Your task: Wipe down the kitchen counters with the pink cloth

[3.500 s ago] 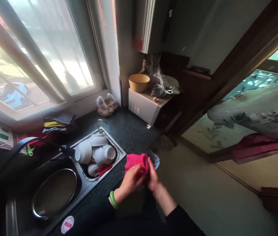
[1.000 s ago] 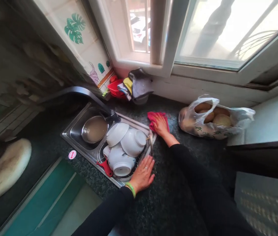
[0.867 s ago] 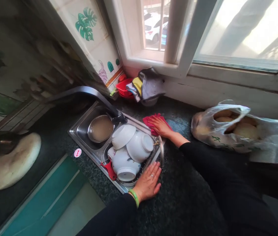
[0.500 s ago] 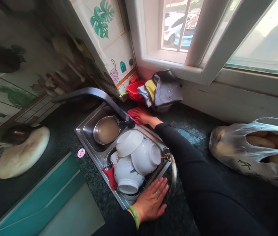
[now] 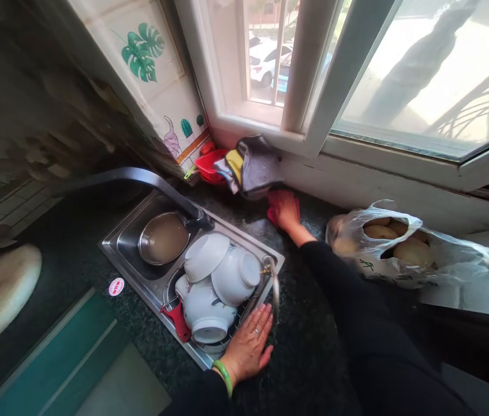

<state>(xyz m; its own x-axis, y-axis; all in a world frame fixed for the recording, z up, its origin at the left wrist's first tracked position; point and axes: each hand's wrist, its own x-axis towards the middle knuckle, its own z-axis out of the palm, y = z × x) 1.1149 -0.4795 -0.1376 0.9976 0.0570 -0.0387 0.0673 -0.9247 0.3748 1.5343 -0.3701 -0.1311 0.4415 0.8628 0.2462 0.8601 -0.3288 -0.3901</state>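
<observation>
Wiping appears partway complete: the right hand (image 5: 286,209) clutches the red cloth (image 5: 272,216) on the damp-looking counter (image 5: 253,217) at one o'clock from the bowls (image 5: 236,278), the left hand (image 5: 246,348) rests flat, thumb spread, at five o'clock, and the remaining area cannot be determined.

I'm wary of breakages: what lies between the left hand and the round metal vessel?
In the head view, a pile of white bowls lies between the left hand and the round metal vessel.
</observation>
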